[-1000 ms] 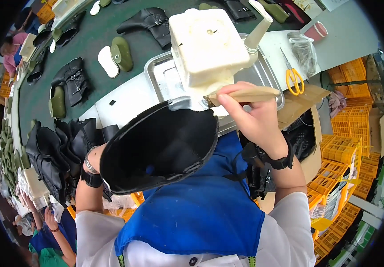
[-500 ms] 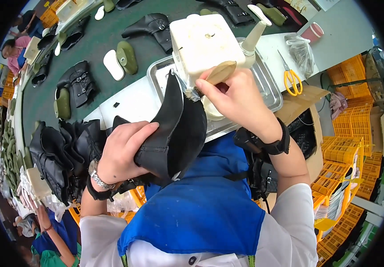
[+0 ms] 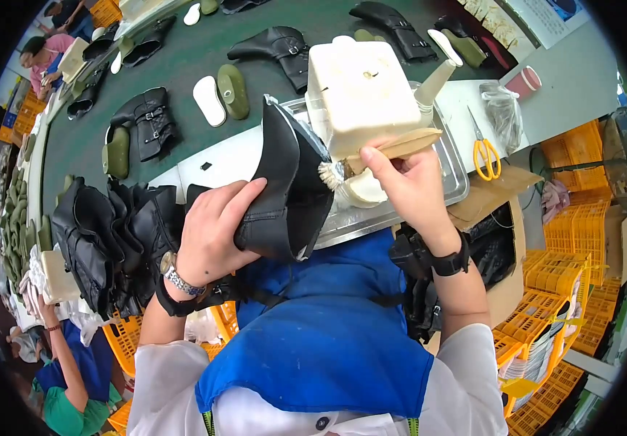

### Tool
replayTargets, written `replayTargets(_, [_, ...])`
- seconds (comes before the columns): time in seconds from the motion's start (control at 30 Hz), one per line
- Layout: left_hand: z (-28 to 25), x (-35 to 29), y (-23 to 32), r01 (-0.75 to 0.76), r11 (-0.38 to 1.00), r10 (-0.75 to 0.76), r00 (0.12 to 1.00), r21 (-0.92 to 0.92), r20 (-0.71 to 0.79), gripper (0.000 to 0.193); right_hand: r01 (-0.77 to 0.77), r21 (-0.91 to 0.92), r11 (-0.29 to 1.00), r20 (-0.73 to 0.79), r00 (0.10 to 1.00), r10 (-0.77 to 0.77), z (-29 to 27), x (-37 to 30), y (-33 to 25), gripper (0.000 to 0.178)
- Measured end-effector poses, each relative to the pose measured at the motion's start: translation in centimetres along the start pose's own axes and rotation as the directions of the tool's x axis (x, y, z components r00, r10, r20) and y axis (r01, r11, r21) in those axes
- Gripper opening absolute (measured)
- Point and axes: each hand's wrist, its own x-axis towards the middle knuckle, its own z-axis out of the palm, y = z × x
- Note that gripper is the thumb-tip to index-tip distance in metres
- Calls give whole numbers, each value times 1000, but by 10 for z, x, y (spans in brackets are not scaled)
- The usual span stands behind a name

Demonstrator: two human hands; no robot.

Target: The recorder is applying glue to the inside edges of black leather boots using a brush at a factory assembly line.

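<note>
My left hand is closed round a black boot, thumb and fingers on the outer side of its shaft. The shaft's wide opening gapes toward the right, and its pointed top edge reaches up beside the metal tray. Most of the boot's foot is hidden. Between the fingers of my right hand is a brush with a flat wooden handle. Its pale, frayed bristles are at the boot's right edge; I cannot tell whether they touch it. Behind the brush, a cream-white block-shaped container stands on the tray.
Orange-handled scissors and a plastic bag lie right of the tray. Several black boots and green shoe lasts sit on the green surface. More boots cluster left. Orange crates stand right; co-workers are at left.
The brush has swung from the boot's top edge down along its right edge, its handle now lying flatter to the right. The boot has turned slightly in my left hand. The whole view has shifted.
</note>
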Motion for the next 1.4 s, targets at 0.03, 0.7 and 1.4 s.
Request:
replayTargets(0.03, [0, -1, 0, 1, 1000, -1, 1000, 0, -4, 74, 24, -71, 997, -39, 999, -27, 1, 2, 2, 15])
replayTargets(0.7, [20, -7, -12, 122, 986, -103, 982, 112, -162, 80, 313, -147, 938, -63, 944, -325, 22, 5, 16, 9])
replayTargets(1.4, [31, -8, -14, 152, 975, -96, 946, 164, -310, 74, 163, 56, 985, -159, 975, -153, 33, 11, 26, 12])
